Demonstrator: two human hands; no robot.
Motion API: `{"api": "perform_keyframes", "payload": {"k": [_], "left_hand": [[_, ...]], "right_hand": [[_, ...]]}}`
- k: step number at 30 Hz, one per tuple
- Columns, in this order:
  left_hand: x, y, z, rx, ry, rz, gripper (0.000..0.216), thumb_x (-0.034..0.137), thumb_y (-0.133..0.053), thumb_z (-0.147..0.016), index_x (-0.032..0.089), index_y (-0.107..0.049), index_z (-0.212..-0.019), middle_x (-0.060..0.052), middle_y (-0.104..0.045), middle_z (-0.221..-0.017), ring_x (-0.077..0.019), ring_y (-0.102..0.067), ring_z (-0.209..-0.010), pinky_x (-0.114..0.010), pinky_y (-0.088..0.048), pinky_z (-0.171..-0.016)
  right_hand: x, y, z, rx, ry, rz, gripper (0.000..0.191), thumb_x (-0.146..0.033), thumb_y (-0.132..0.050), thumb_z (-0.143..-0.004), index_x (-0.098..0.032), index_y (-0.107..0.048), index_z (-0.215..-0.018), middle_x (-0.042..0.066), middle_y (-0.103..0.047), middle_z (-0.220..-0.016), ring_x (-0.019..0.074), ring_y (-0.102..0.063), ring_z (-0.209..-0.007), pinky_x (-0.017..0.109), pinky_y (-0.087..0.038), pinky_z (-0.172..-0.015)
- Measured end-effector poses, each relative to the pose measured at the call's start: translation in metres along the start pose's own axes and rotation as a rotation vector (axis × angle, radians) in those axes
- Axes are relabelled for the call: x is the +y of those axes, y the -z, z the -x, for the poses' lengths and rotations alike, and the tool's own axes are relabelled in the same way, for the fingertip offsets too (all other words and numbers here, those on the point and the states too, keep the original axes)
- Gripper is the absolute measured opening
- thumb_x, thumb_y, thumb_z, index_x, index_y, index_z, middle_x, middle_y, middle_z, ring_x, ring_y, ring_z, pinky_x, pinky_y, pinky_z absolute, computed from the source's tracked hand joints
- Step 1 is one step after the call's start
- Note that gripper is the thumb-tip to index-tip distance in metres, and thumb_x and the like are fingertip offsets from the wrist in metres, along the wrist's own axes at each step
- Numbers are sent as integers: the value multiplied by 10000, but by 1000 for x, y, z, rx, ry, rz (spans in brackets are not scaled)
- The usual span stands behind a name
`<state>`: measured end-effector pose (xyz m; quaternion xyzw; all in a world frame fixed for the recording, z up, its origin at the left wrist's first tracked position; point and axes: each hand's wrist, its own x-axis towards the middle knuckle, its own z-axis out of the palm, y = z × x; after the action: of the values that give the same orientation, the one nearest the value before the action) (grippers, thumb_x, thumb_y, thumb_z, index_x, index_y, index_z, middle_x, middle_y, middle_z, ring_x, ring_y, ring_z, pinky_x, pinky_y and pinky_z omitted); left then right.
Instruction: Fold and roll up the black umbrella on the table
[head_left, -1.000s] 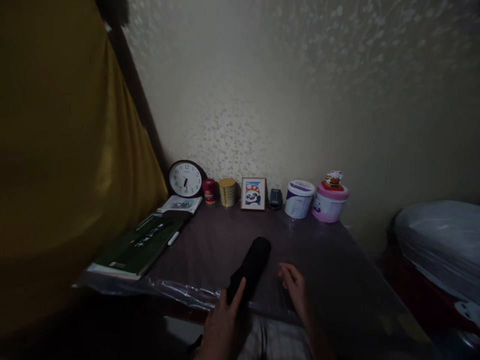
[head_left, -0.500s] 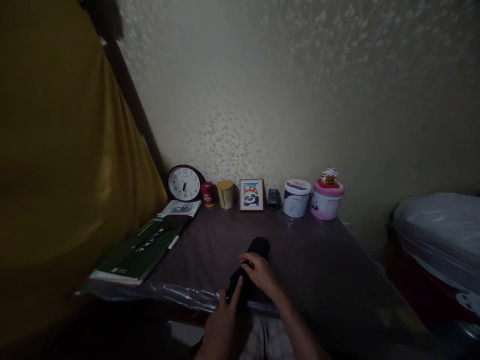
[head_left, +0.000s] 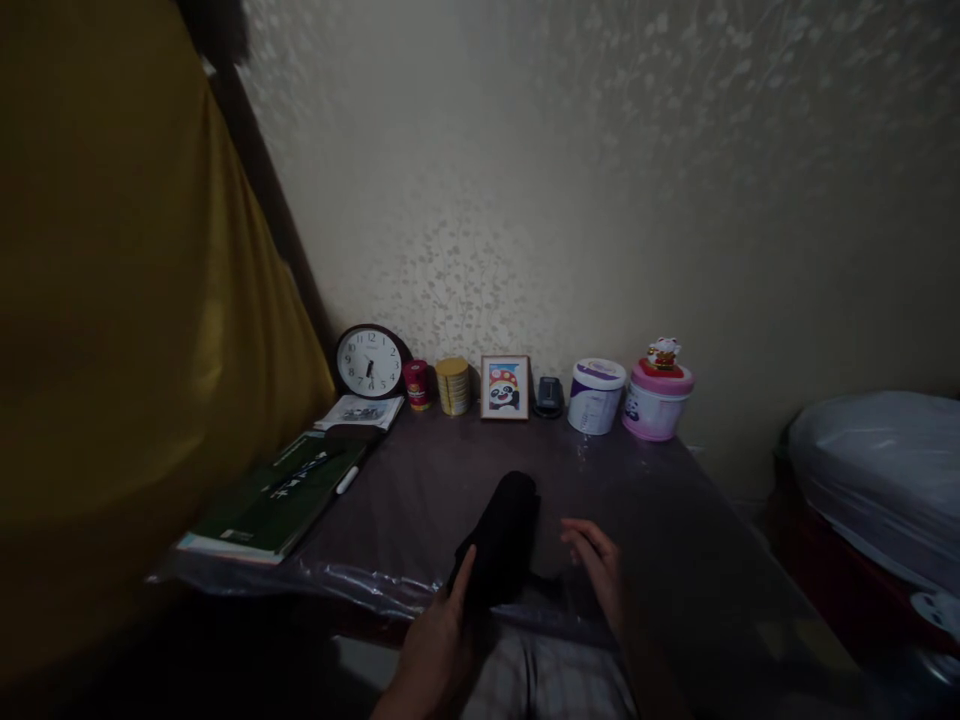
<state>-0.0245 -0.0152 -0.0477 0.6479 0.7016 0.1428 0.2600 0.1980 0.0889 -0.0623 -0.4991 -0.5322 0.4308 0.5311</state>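
Note:
A black folded umbrella lies slanted near the front edge of the table, its rounded end pointing away from me. A small dark strip, perhaps its strap, sticks out to the right near the close end. My left hand grips the near end, thumb along the left side; its other fingers are mostly hidden beneath. To the right of the umbrella, apart from it, my right hand hovers over the table with fingers slightly bent and nothing visible in them.
The table wears a clear plastic cover. Along the wall stand a clock, red can, yellow-lidded can, panda picture, dark device, white tub and pink-lidded tub. Green book and white marker lie left.
My right hand has come off the umbrella and moved to the right. The left hand has kept its hold, and the umbrella now looks turned, with a strip out at its right side.

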Motion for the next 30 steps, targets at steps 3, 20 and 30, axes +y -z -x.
{"api": "perform_keyframes", "payload": {"k": [3,20,30], "left_hand": [[-8,2,-2,11,-37,205,799,119,-442,-748,276,-17,-1406,-58,-572,-1222,-178,-579,-1041,-236,-415,-824],[-10,14,4,109,137,-323,727,38,-282,-812,428,-1,-1358,-122,-497,-1174,-248,-606,-950,-328,-440,-722],[-46,28,-11,136,-30,253,681,187,-348,-841,248,26,-1406,-81,-507,-1280,-170,-518,-1126,-241,-412,-867]], "right_hand": [[17,5,2,11,-3,33,422,-543,-603,-642,-164,-668,-818,37,-618,-645,137,-515,-521,252,-438,-504],[13,4,6,-20,-1,142,471,-594,-543,-635,-174,-666,-806,46,-623,-646,170,-574,-579,256,-473,-521],[32,5,1,12,16,154,412,-552,-556,-646,-187,-674,-798,41,-635,-638,185,-608,-623,250,-486,-522]]}}
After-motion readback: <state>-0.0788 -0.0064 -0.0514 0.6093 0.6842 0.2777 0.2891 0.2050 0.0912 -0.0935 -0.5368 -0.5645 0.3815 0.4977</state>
